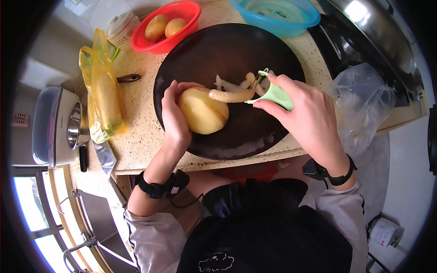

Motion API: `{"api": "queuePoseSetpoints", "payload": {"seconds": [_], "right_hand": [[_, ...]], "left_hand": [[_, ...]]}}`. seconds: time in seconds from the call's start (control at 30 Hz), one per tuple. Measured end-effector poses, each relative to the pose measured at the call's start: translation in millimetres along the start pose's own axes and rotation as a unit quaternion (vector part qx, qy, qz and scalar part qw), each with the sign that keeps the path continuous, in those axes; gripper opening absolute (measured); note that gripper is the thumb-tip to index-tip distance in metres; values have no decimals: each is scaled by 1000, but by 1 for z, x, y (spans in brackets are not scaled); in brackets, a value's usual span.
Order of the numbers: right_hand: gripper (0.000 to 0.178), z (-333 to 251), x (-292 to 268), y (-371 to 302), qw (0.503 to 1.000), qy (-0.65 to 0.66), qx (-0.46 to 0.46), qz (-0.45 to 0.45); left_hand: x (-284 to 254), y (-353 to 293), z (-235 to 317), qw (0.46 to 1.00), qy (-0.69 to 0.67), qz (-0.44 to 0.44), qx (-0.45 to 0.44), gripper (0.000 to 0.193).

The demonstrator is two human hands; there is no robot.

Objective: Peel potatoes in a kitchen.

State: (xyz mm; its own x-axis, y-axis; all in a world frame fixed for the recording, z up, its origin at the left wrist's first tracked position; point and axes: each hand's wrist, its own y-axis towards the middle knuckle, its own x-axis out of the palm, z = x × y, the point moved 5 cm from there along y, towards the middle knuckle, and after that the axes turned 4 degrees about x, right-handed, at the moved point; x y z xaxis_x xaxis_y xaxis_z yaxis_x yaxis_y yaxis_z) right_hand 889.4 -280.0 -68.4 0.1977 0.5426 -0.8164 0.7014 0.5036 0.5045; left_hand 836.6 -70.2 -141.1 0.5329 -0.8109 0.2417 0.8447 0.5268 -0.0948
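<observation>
Pale yellow potato (pixel 205 113) with tan-brown skin patches, mint-green peeler (pixel 278 96), near-black round board (pixel 227 50) with a brownish sheen.
Surface (pixel 139 113): beige, brown speckles. Peel strip (pixel 232 96): tan. Basket (pixel 193 20): solid red; whole potatoes (pixel 157 28) inside: yellowish tan. Basin (pixel 259 25): translucent blue. Left plastic bag (pixel 101 86): see-through yellow. Right plastic bag (pixel 362 100): clear, whitish. Handle (pixel 129 78): dark brown. Wristbands (pixel 153 187): black. Sleeves (pixel 157 236): light grey, dark stripe. Apron (pixel 277 241): black, white line-drawn cartoon.
</observation>
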Motion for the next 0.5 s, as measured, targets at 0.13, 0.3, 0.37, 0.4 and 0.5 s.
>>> {"api": "queuePoseSetpoints", "payload": {"seconds": [0.13, 0.3, 0.37, 0.4, 0.5], "right_hand": [[37, 7, -26, 15, 987, 78, 76, 115], [38, -2, -15, 16, 992, 26, 48, -110], [39, -5, -14, 21, 994, 15, 46, -103], [40, -6, -14, 24, 994, 0, 48, -95], [41, -2, -18, 25, 988, 152, 27, -1]], "left_hand": [[1, -1, 1, 999, 34, 4, 12, 52], [7, -2, 5, 998, 59, -4, 4, 57], [7, -4, 7, 996, 84, -11, 17, 58], [7, -4, 7, 996, 83, -12, 17, 58], [9, -5, 7, 997, 73, -15, 21, 58]]}}
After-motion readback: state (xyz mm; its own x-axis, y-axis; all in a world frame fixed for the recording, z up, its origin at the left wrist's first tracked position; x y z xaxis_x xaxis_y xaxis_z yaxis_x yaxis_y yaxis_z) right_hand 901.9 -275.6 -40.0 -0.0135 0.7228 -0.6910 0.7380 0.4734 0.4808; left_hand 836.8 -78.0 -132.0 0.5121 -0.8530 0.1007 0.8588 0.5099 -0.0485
